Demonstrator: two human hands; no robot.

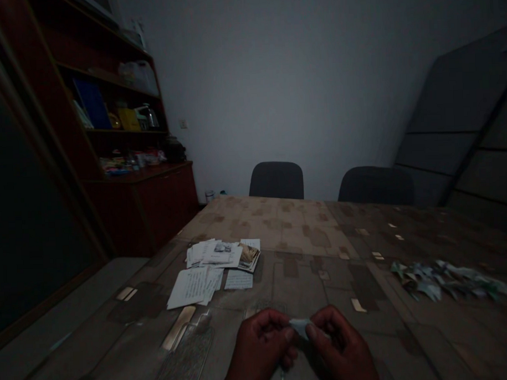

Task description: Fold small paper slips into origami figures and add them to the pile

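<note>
The left hand (258, 348) and right hand (343, 345) curl inward, close together; their thumbs face each other.

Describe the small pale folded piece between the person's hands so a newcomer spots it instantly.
At the near edge of the patterned table, the person's left hand and right hand meet. The small pale folded piece sits pinched between them, held up, unlike the greenish crumpled heap to the right and the flat papers to the left.

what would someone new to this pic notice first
The two bare hands at bottom centre catch the eye first: the left hand and right hand pinch a small pale folded piece of paper. On the table, a heap of folded greenish paper pieces lies to the right, and a spread of sheets and photos lies left of centre.
</note>
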